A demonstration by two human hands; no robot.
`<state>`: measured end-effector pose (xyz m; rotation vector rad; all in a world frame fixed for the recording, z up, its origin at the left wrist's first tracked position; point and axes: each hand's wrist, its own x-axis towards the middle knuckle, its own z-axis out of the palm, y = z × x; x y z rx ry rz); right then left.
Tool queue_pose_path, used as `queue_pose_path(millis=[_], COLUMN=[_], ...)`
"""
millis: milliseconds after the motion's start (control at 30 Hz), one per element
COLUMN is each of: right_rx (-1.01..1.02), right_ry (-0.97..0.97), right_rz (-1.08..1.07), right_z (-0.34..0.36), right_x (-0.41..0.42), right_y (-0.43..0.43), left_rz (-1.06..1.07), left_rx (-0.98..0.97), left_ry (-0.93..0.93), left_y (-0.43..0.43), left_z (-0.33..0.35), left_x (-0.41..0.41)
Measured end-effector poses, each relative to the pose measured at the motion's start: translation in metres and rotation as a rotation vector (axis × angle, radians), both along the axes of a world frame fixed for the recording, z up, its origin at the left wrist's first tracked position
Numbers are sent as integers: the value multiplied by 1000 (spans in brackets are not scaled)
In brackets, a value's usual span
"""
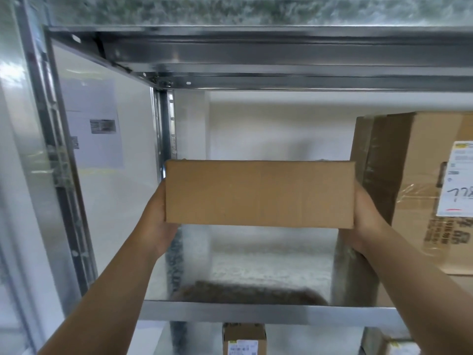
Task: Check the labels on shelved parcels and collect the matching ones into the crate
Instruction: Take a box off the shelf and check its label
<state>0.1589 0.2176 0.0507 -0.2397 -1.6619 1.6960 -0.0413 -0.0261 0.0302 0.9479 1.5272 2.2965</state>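
L hand (pixel 158 221) & R hand (pixel 366 221) grip box (pixel 259 194) ends above shelf (pixel 256 315) front edge. No label seen — flipping risks a drop.

paper sheet (pixel 93 124) on left wall (pixel 122 201) | white back wall (pixel 268 129)

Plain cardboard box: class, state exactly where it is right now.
In the head view the box sits mid-frame, held between the left hand and right hand above the metal shelf, just left of the large labelled parcel.
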Motion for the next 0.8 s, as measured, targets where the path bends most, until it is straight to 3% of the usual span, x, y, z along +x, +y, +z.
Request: queue_pose_path(millis=[200,333,467,633,800], right_rx=[-20,82,88,122,131], right_ry=[-23,-13,-17,-207,-350], right_rz=[-9,-84,-125,-210,-232], right_z=[3,-3,-12,-20,-21], right_x=[0,-1,1,2,1], right_y=[1,6,9,7,-1], left_rz=[8,21,100,141,90], left_rx=[-28,-97,-254,-383,-194], left_ry=[69,140,7,-46,-218], left_y=[-2,-9,-8,-10,1], left_z=[1,4,3,-11,-9], left_x=[1,-2,2,3,-3])
